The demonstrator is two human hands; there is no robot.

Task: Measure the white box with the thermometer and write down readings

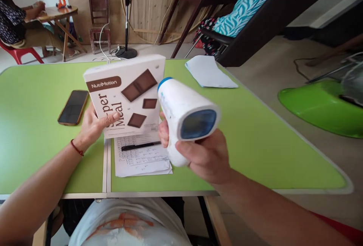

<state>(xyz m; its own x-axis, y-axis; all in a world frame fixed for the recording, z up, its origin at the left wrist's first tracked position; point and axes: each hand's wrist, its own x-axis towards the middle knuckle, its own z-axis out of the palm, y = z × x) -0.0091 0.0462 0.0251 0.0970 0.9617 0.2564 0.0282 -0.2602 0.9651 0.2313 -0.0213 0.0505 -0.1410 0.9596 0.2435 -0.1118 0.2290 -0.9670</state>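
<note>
My left hand (95, 125) grips a white and brown box (136, 104) marked "NutriMotion", its thumb across the front and the other fingers hidden behind. The box is held up, slightly tilted, above the table. In my right hand (205, 153) is a white infrared thermometer (181, 102) with a blue rim and a dark screen facing me. Its front end is close to the right side of the box; I cannot tell whether they touch. Under both lie written papers (144, 166) with a black pen (138, 146) on top, partly covered by the thermometer.
A smartphone (73, 108) lies left of the box on the green folding table (263, 144). Folded white paper (208, 72) rests near the far edge. Beyond are a black stand (126, 22), a wooden chair (99, 19), two seated people and a green plastic object (320, 106).
</note>
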